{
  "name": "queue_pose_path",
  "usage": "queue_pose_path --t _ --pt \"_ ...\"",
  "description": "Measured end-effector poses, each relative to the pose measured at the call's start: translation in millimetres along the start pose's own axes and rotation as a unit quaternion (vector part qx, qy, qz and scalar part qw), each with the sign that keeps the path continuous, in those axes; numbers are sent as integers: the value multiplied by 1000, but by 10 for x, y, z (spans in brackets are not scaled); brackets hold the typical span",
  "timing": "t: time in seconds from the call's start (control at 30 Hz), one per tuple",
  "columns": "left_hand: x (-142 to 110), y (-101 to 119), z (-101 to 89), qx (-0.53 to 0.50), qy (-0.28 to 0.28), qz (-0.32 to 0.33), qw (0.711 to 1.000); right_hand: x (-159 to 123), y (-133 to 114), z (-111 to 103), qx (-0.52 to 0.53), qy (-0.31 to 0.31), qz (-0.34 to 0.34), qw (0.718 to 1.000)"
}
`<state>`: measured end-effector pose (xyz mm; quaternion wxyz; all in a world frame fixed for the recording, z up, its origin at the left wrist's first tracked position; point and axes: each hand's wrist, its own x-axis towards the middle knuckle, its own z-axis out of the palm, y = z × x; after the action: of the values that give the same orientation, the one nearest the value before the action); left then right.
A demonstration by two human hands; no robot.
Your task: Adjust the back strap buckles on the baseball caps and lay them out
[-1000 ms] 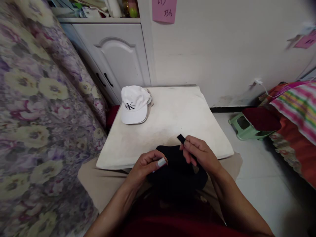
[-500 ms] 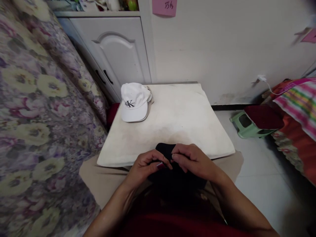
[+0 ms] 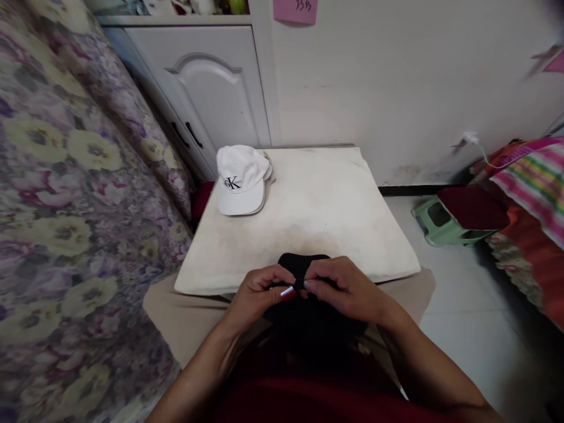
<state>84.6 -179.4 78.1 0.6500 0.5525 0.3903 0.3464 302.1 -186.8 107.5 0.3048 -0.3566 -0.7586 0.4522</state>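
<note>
A black cap (image 3: 304,320) lies in my lap, its rounded edge reaching over the front of the table. My left hand (image 3: 259,292) pinches a narrow black strap of the cap, and a shiny red patch shows at its thumb tip; whether this is a nail or a small object I cannot tell. On the right, my right hand (image 3: 346,288) grips the same strap between thumb and forefinger, with its fingertips close to the left ones. Much of the cap is dark and partly hidden by my hands. A white cap (image 3: 241,182) with black letters rests at the table's far left.
The white padded table (image 3: 343,205) stands before my knees, against a wall and a white cabinet (image 3: 211,88). A flowered curtain (image 3: 66,205) hangs close on the left. To the right are a green stool (image 3: 434,217) and a bed edge with striped cloth (image 3: 535,182).
My hands have drawn closer together, and the fingers of both now pinch the strap. The red patch at my left thumb has turned and catches the light.
</note>
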Motion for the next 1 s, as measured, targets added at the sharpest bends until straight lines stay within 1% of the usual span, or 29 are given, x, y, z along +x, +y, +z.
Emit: queue_pose_path --t 0.2,0.4,0.57,0.8,1.0 --pt "10 -5 5 5 4 -15 1000 -4 27 -7 12 -9 8 1000" --pt "16 9 30 1 11 -33 999 -15 71 -19 -2 -20 9 1000" --pt "28 7 34 6 -3 -33 999 -19 92 -46 -20 -35 10 999" --pt "39 -32 19 5 -2 -51 999 0 116 -88 -29 -70 -1 997" --pt "45 -51 11 2 -23 -67 997 41 121 -151 -55 -108 -27 992"
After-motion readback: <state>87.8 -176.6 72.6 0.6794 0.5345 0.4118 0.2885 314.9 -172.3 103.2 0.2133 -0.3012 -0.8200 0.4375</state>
